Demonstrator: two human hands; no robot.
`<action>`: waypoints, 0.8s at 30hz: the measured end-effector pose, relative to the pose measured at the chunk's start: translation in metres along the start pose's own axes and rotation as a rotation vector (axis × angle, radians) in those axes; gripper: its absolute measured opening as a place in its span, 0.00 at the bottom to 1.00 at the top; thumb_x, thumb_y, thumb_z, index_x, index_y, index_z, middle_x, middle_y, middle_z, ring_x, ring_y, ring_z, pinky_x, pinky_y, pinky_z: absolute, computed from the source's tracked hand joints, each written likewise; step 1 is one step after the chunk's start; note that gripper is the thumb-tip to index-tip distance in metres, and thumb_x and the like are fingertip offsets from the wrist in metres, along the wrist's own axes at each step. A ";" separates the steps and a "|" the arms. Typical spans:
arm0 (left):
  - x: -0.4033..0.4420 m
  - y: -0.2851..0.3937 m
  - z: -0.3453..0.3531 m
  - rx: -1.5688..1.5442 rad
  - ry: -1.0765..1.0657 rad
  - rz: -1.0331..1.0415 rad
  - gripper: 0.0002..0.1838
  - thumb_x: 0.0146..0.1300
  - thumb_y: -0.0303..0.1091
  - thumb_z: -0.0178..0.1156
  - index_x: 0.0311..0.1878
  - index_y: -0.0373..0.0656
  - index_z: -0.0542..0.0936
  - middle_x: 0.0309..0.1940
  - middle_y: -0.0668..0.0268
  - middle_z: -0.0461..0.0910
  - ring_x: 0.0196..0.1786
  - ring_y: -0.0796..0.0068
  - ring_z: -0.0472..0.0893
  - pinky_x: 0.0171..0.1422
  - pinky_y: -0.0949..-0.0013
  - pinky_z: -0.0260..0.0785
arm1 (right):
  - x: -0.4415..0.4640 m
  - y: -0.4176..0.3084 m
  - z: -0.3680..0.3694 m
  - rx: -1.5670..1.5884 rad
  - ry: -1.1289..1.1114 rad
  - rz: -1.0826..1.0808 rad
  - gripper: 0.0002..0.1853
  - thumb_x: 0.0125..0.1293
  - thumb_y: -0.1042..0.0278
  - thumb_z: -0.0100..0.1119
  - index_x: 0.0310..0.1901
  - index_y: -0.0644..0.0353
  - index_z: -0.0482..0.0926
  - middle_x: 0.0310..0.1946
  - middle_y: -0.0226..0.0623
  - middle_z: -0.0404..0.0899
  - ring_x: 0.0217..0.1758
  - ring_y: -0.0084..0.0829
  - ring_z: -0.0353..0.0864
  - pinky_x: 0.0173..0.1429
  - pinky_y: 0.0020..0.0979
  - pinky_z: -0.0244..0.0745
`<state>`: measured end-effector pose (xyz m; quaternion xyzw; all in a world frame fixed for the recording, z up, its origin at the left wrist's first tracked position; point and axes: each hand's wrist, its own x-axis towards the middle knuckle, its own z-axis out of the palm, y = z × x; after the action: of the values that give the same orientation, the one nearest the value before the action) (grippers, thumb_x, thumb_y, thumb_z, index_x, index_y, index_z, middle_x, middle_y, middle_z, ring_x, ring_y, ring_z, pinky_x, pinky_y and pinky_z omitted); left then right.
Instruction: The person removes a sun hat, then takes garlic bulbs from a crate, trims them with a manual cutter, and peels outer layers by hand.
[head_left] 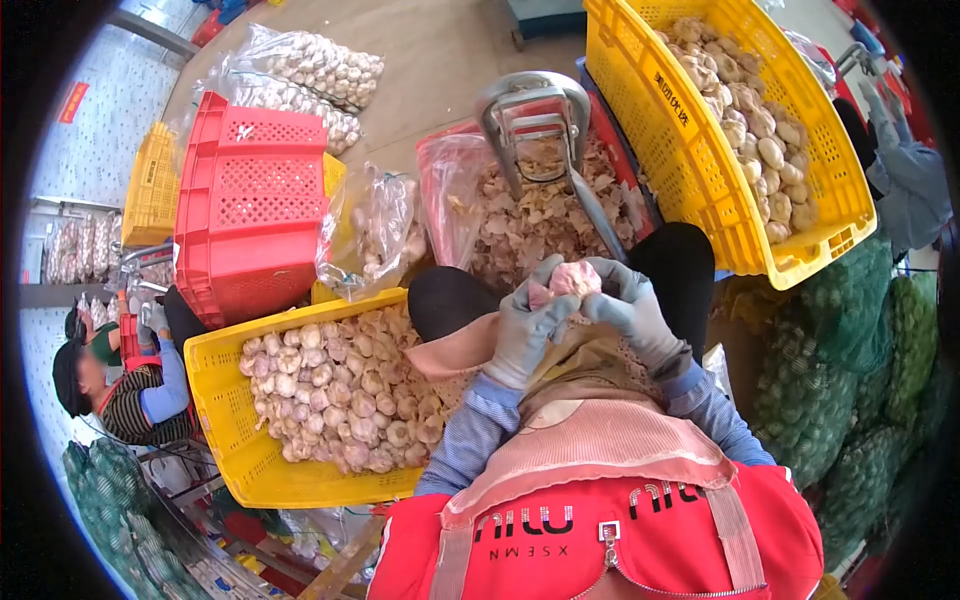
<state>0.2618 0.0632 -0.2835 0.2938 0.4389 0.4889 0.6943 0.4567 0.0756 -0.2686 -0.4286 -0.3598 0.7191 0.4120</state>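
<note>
A pinkish-white garlic bulb (pixel 576 279) is held up in front of my lap between both gloved hands. My left hand (pixel 528 330) grips it from the left, fingers curled around its side. From the right, my right hand (pixel 640 315) pinches the same bulb with thumb and fingers. Both hands wear grey-blue gloves. Below and beyond them, a red crate (pixel 648 190) holds a heap of papery garlic skins (pixel 545 215). A grey metal frame with a long bar (pixel 597 215) stands over the skins.
To my left is a yellow crate (pixel 225 440) of garlic bulbs (pixel 340 390). Another yellow crate (pixel 690 150) of garlic stands at upper right. Stacked red crates (pixel 250 215), bagged garlic (pixel 310 75) and green net sacks (pixel 815 400) surround me. A person (pixel 120 390) sits far left.
</note>
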 end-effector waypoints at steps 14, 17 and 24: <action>-0.003 -0.007 -0.021 0.943 0.006 0.302 0.40 0.58 0.57 0.76 0.64 0.37 0.80 0.64 0.45 0.78 0.67 0.46 0.77 0.69 0.49 0.72 | 0.070 -0.059 0.048 -0.190 -0.283 -0.110 0.29 0.60 0.55 0.71 0.57 0.70 0.83 0.47 0.33 0.86 0.49 0.23 0.83 0.57 0.28 0.77; 0.001 -0.024 -0.024 1.053 0.030 0.558 0.45 0.59 0.56 0.76 0.72 0.38 0.73 0.72 0.45 0.69 0.74 0.41 0.69 0.75 0.47 0.66 | 0.129 -0.078 0.133 -0.365 -0.301 -0.265 0.25 0.63 0.59 0.73 0.57 0.68 0.84 0.44 0.30 0.87 0.46 0.21 0.82 0.53 0.29 0.78; -0.061 0.057 -0.081 0.745 0.416 0.710 0.12 0.64 0.28 0.72 0.49 0.36 0.88 0.49 0.53 0.88 0.55 0.53 0.86 0.62 0.58 0.79 | 0.196 -0.041 0.210 -0.788 -0.374 -0.521 0.21 0.70 0.54 0.66 0.55 0.64 0.85 0.43 0.49 0.90 0.45 0.40 0.92 0.51 0.37 0.83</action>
<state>0.1567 0.0240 -0.2517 0.5465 0.5840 0.5524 0.2347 0.2191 0.2342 -0.2171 -0.3117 -0.7664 0.4664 0.3131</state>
